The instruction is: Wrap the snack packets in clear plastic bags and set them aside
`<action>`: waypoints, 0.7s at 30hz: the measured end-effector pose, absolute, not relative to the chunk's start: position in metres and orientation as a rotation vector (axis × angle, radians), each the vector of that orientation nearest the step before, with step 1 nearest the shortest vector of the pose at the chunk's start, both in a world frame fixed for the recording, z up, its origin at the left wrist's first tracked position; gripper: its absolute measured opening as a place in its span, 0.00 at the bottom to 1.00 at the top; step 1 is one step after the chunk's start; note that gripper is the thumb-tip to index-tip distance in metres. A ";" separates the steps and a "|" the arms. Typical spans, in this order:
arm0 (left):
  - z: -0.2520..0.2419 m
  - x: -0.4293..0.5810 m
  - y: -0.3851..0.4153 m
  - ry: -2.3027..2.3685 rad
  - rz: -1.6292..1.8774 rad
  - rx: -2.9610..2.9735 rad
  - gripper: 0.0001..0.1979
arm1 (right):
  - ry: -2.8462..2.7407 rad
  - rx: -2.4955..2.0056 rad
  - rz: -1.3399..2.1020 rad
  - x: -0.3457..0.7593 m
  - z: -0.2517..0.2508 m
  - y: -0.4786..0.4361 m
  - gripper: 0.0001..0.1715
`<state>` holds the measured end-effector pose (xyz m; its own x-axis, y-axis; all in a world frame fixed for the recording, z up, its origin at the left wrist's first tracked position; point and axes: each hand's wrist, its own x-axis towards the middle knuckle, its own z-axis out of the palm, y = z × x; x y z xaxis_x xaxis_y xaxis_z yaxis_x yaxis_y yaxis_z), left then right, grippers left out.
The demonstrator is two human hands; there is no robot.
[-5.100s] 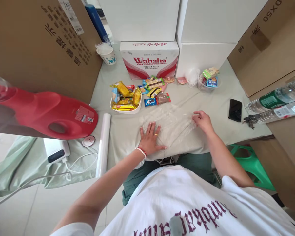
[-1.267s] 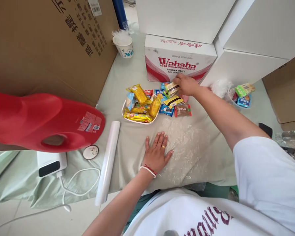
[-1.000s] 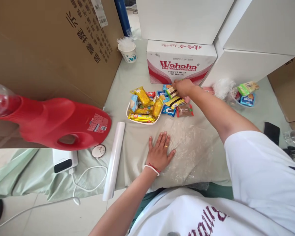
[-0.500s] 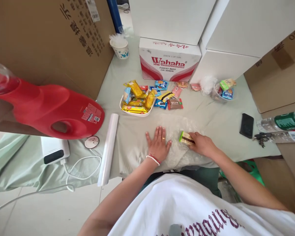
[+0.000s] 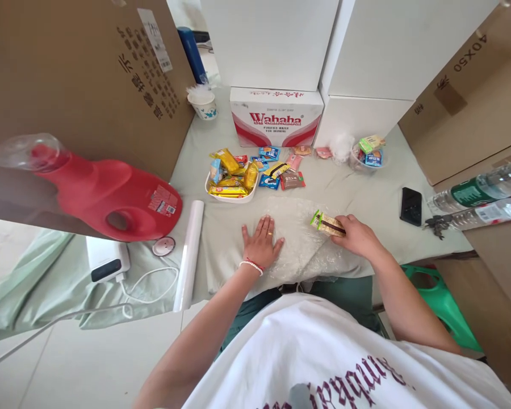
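Note:
My left hand lies flat with its fingers spread on the cloth-covered table, at the left edge of a sheet of clear plastic wrap. Over the right part of the wrap, my right hand grips a small wrapped snack with green ends and a dark stripe, by its right end. Beyond the hands stands a white dish of yellow-wrapped snacks. To its right lie loose packets, among them a blue packet and a brown packet.
A clear bowl of snacks sits back right, near a phone and plastic bottles. On the left are a red jug, a white roll and a power bank. A Wahaha carton stands at the back.
The camera view has shifted. My right hand has moved slightly away from my left with the wrapped snack, whose green end shows more. My left hand stays flat.

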<state>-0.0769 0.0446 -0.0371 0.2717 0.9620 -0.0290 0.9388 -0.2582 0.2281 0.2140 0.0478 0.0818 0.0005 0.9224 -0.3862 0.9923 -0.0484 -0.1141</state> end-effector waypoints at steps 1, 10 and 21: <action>-0.037 -0.077 0.045 1.776 0.175 2.335 0.37 | 2.059 2.030 -0.575 0.206 0.084 0.051 0.31; -0.032 -0.077 0.042 1.788 0.254 2.318 0.35 | 2.122 1.863 -0.587 0.145 0.060 0.051 0.26; -0.032 -0.077 0.041 1.778 0.312 2.303 0.35 | 2.231 1.819 -0.396 0.127 0.047 0.044 0.25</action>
